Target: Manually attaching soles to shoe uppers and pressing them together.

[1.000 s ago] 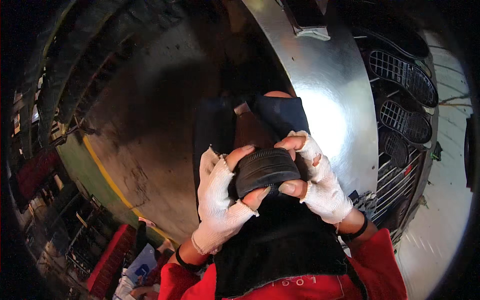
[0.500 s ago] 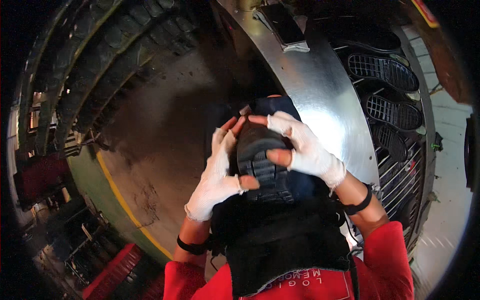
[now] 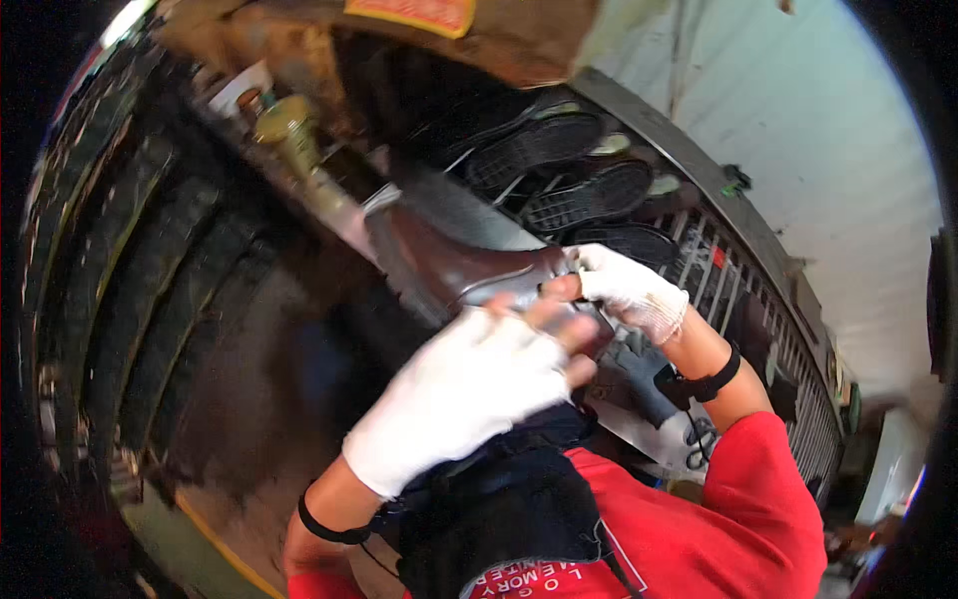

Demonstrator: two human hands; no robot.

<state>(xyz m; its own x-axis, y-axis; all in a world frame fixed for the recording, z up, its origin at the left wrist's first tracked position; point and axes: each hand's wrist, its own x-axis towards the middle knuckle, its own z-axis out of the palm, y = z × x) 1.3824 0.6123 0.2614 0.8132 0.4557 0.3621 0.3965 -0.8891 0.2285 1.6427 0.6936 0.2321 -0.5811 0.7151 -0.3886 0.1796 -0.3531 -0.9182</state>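
Observation:
A dark brown leather boot (image 3: 449, 252) with a black sole lies on its side in front of me, its sole facing left. At its shaft end my right hand (image 3: 624, 292), in a white fingerless glove, is closed with the fingertips pinching the boot's edge. My left hand (image 3: 464, 384), gloved likewise, is over the near side of the boot. Its fingers are stretched and apart, blurred by motion; whether they touch the leather I cannot tell. Under the boot's far side shows the metal bench top (image 3: 461, 205).
Several black shoe soles (image 3: 589, 195) lie on a barred rack (image 3: 738, 290) beyond the bench. A grey object (image 3: 647, 381), possibly a glove, lies by my right forearm. Dark tiered shelves (image 3: 110, 240) stand at the left. A yellowish container (image 3: 287, 125) is at the far left bench end.
My view and body have turned right toward the bench and rack. The boot, held sole up between both hands before, now lies sideways; my left hand has moved back from its toe.

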